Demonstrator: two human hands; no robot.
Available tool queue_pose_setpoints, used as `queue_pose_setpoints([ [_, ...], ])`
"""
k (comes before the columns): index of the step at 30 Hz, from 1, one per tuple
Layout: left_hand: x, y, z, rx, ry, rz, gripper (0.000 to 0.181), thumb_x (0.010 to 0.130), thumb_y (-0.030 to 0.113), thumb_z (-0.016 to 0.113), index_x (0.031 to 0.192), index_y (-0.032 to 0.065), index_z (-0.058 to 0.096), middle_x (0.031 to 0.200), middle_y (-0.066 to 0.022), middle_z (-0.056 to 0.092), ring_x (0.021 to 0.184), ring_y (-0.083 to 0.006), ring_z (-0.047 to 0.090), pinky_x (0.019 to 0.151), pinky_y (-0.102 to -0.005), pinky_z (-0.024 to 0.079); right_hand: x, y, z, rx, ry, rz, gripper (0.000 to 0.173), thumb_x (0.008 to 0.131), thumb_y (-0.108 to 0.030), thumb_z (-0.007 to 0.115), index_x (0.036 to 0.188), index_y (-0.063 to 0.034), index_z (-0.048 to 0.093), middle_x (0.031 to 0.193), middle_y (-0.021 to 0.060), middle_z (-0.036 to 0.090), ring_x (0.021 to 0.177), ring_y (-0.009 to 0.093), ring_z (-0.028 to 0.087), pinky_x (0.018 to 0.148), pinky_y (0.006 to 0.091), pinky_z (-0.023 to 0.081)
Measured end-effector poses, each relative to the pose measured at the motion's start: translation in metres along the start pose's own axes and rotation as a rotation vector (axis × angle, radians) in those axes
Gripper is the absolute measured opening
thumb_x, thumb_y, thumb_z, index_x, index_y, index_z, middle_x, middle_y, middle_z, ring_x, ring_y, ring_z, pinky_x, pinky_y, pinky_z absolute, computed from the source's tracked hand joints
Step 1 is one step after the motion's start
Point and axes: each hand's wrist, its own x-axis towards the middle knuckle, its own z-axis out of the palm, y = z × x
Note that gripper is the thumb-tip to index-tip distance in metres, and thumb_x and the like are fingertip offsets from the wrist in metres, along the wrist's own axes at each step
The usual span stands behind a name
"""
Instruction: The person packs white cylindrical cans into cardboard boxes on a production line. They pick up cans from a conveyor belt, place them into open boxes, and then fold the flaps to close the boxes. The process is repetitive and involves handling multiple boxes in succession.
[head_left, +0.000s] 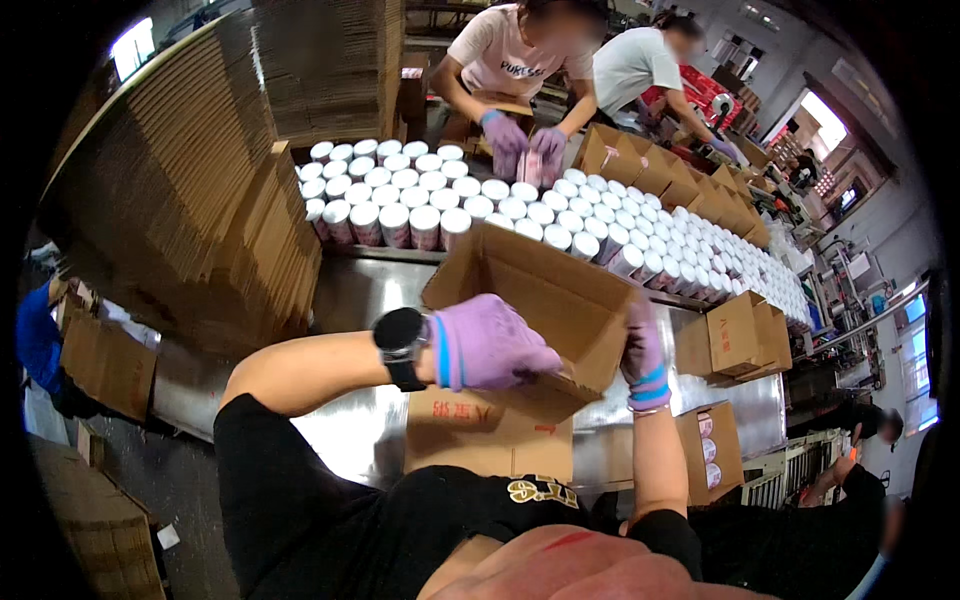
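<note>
Both of my hands wear purple knit gloves with blue cuff stripes. An open, unfilled cardboard box (555, 281) is tilted in front of me. My left hand (491, 343), a dark watch at its wrist, lies across the box's near side with the fingers curled at the edge; what its fingers grip is partly hidden. Around the right side wall my right hand (645, 349) is closed. Below the box, a flat printed cardboard piece (487, 435) rests against my body side of the metal table (352, 289). Beyond the box stand rows of white-lidded cans (424, 217).
Stacked flattened cardboard (187, 202) rises at the left. Open boxes (667, 169) line the far side, where two co-workers stand, one gripping a can. More boxes (739, 337) stand at the right, one box (711, 454) with cans inside. Other people are at both sides.
</note>
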Motion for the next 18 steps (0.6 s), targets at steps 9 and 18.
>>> queue_pose_setpoints([
  [9, -0.081, -0.018, 0.041, -0.363, 0.345, -0.357, 0.066, 0.059, 0.038, 0.074, 0.112, 0.005, 0.049, 0.12, -0.0149, 0.046, 0.109, -0.0341, 0.043, 0.094, -0.0495, 0.029, -0.019, 0.093, 0.033, -0.557, 0.193, 0.16, 0.092, 0.061, -0.036, 0.074, 0.125, 0.0092, 0.026, 0.12, 0.025, 0.042, 0.11, 0.032, 0.044, 0.095, 0.0344, 0.035],
  [18, -0.061, -0.019, 0.096, -0.471, 0.742, -1.011, 0.109, 0.056, 0.032, 0.077, 0.134, -0.0037, 0.009, 0.134, -0.0238, 0.024, 0.124, -0.031, 0.025, 0.103, -0.038, 0.021, 0.01, 0.033, 0.012, -0.09, -0.206, 0.396, 0.074, 0.074, -0.014, 0.065, 0.134, -0.0029, 0.022, 0.099, 0.013, 0.056, 0.085, 0.012, 0.055, 0.067, 0.0254, 0.048],
])
